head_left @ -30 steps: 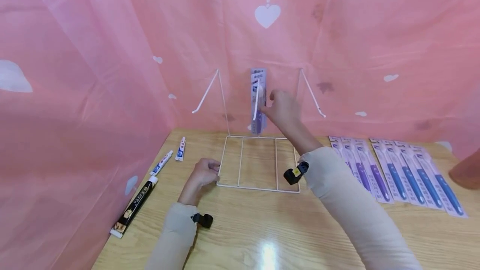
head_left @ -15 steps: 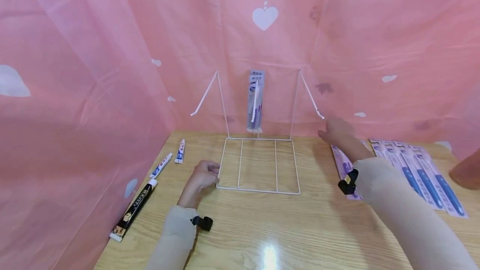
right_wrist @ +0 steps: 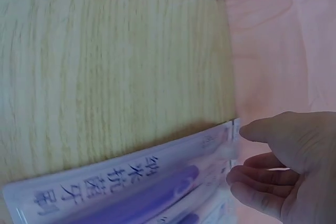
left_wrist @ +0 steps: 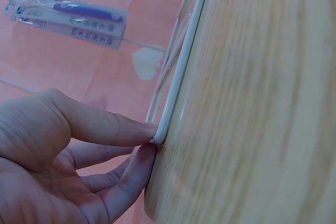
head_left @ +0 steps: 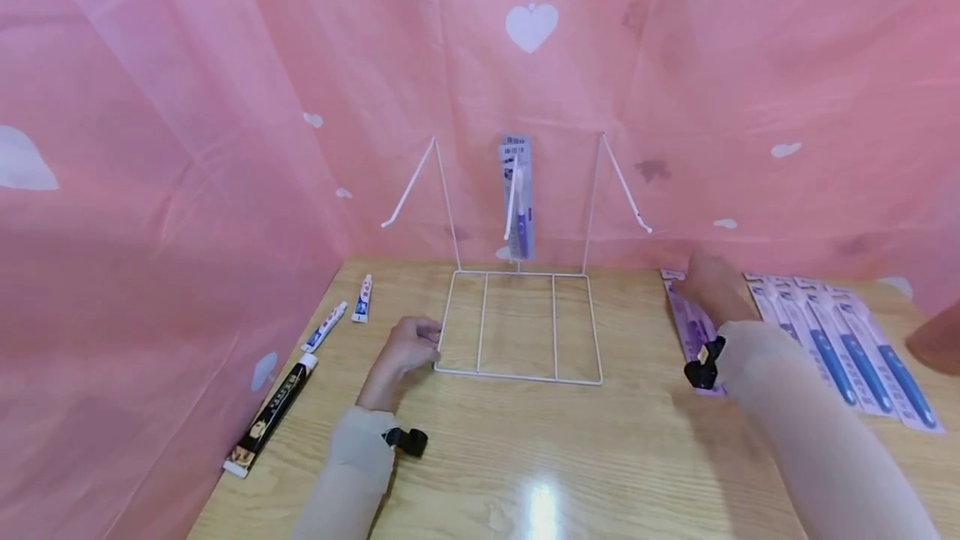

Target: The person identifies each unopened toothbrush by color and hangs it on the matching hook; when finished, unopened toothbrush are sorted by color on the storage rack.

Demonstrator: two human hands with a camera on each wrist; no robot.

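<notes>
At the near left corner of the white wire rack (head_left: 517, 376), my left hand (head_left: 408, 346) pinches the frame wire between thumb and fingertips, as the left wrist view shows close up. Packaged toothbrushes (head_left: 522, 223) with purple handles hang from the rack's middle hook (head_left: 512, 198). My right hand (right_wrist: 294, 166) is at the top end of the packaged purple toothbrushes (right_wrist: 121, 192) lying on the table. Its thumb and fingers are spread beside the package edge, with no firm grip visible. In the head view the hand covers part of those packages.
Packaged blue toothbrushes (head_left: 855, 357) lie in a row further right, near a reddish-brown object (head_left: 937, 338) at the edge. Two small toothpaste tubes (head_left: 362, 298) and a black toothpaste tube (head_left: 272, 417) lie left. A pink curtain (head_left: 225, 148) encloses the back and left.
My right hand has left the toothbrushes on the middle hook and moved right and down to the purple packages on the table. My left hand has stayed at the rack corner.
</notes>
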